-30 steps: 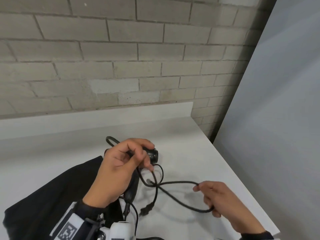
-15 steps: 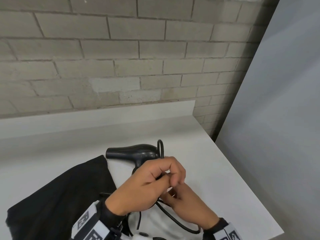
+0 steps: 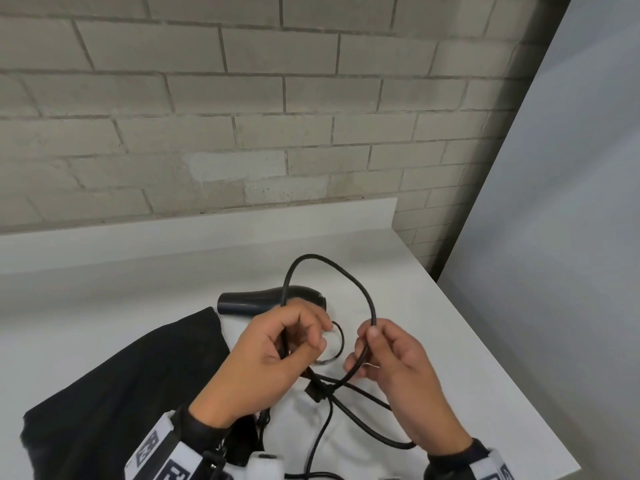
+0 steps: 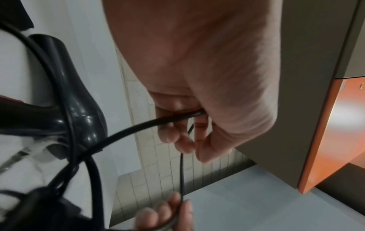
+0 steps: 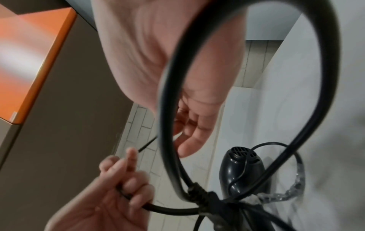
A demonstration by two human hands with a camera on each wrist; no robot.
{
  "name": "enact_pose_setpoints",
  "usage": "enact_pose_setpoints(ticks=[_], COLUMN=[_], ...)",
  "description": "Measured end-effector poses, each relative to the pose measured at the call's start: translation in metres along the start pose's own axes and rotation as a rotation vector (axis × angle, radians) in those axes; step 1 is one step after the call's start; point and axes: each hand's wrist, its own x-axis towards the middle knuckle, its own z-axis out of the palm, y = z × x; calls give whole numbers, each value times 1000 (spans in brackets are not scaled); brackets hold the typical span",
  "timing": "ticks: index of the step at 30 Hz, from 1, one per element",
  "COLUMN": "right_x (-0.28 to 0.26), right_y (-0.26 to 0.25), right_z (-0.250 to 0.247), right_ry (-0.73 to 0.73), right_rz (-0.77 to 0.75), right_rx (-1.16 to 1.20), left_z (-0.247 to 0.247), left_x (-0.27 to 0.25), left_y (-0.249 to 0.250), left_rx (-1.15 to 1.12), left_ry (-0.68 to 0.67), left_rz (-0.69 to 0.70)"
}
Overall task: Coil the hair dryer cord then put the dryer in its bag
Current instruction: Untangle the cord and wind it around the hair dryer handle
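Both hands' grips, left hand (image 3: 273, 344) and right hand (image 3: 391, 362), pinch the cord (image 3: 349, 277) looped above them.

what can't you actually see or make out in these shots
- Hair dryer handle: head view, hidden behind the left hand.
- Bag opening: head view, covered by the left forearm and cut off by the bottom edge.
- Cord coil count: head view, gathered loops hidden inside the left hand.
- Plug: right wrist view, blurred.
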Motion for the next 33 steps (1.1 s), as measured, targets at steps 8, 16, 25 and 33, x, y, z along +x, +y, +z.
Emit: enact_pose_setpoints(ticks=[8, 16, 25, 33], right_x=[3, 3, 1, 4], right_y=[-7, -19, -35, -52], right_z=[-5, 1, 3, -11], right_ry=[75, -24, -90, 72], right_rz=[-42, -84, -258, -172], right_rx=[100, 42, -199, 43], left_z=[-5, 2, 6, 5], left_x=[-11, -9, -13, -17], left_y=[-25, -62, -73, -83], left_rx=[37, -157, -38, 77], left_ry=[29, 266, -256, -53], left_rz=[-120, -397, -494, -389])
